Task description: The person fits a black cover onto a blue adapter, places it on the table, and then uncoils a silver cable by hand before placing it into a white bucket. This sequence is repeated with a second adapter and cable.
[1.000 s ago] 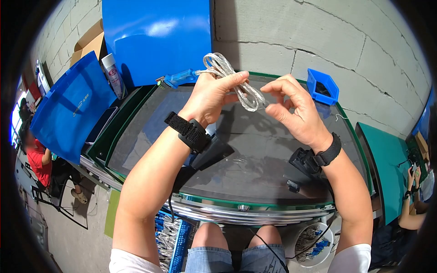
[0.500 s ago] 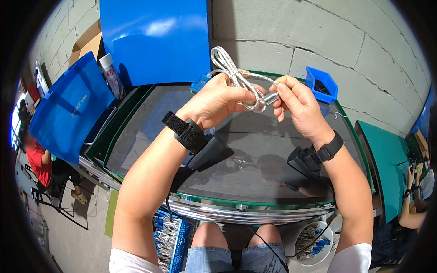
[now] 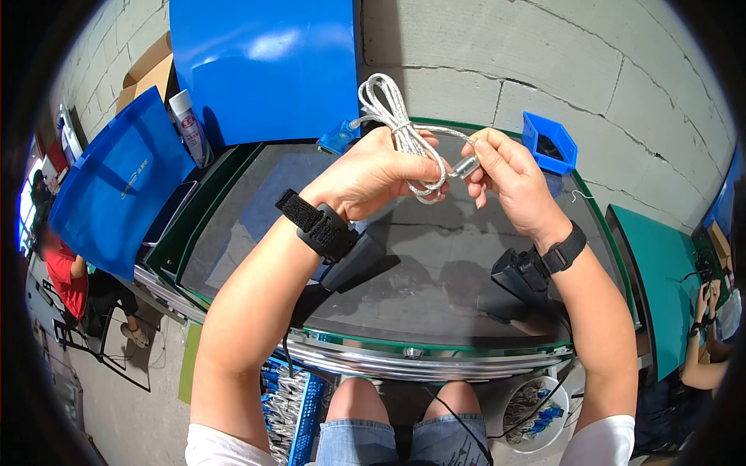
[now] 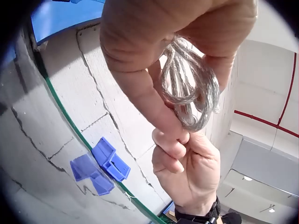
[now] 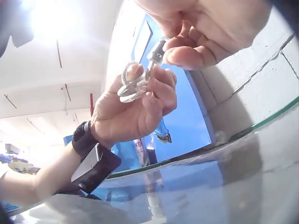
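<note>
A silvery braided cable (image 3: 401, 116) is looped into a small coil, which my left hand (image 3: 373, 177) grips with the thumb across its loops. Its blue plug end (image 3: 337, 138) sticks out behind that hand, over the table's far left part. With thumb and fingers my right hand (image 3: 509, 182) pinches the cable at a short metallic cylinder (image 3: 465, 165), just right of the coil. In the right wrist view the cylinder (image 5: 157, 51) looks clear-covered and lies between the two hands. The left wrist view shows loops of the coil (image 4: 191, 88) between the left fingers.
Below the hands lies a dark, glossy table top (image 3: 435, 295) with a green rim. A small blue bin (image 3: 549, 145) stands at its back right, a spray can (image 3: 191, 130) at the back left. Under the front edge are a blue basket (image 3: 312, 412) and a white bucket (image 3: 566, 404) of cables.
My right hand, earlier loosely curled beside the coil, has taken hold of the cable at the cylinder. The coil has tilted more upright, and the blue plug has swung closer to the left hand.
</note>
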